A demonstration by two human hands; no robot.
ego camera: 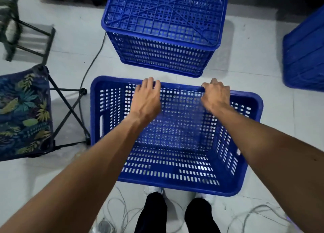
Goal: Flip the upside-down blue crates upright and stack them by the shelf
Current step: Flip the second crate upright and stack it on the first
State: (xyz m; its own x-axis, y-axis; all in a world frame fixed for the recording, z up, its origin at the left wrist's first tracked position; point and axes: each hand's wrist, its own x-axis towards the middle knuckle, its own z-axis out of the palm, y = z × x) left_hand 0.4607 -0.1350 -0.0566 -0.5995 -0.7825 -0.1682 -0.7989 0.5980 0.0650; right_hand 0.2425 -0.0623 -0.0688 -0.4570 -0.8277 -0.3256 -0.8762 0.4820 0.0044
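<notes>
A blue perforated crate (168, 162) stands upright on the floor right in front of my feet, its open top facing me. My left hand (147, 99) and my right hand (214, 96) both grip its far rim, fingers curled over the edge. Beyond it a second blue crate (163, 27) rests upside down, its ribbed bottom facing up. A third blue crate (305, 52) lies upside down at the right edge, partly cut off.
A folding stool with leaf-print fabric (24, 113) stands at the left, close to the near crate. A dark metal frame (22, 36) is further back left. A cable (93, 60) runs along the floor, and loose wires (122, 213) lie around my feet.
</notes>
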